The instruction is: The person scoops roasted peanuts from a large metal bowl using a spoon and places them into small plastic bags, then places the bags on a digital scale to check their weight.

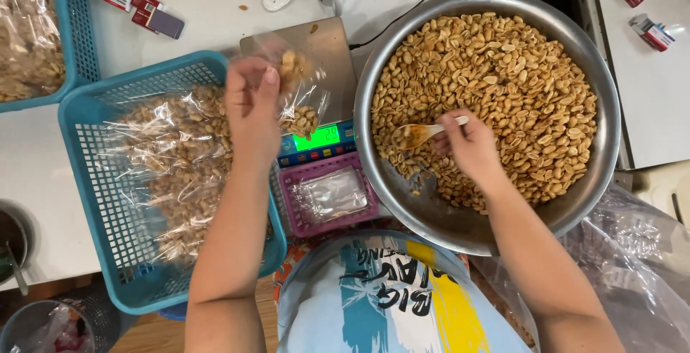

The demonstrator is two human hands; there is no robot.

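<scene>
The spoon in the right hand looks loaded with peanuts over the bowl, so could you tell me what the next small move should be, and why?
Probably carry the spoon across to the small clear bag and tip it in. The right hand holds the spoon with peanuts on it above the metal bowl, while the left hand holds the bag over the scale, and the bag looks only partly filled.

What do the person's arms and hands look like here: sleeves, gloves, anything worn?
Both forearms are bare to the frame edge, with no sleeves in view. The left hand and right hand are ungloved, and no rings, watch or bands are visible.
</scene>
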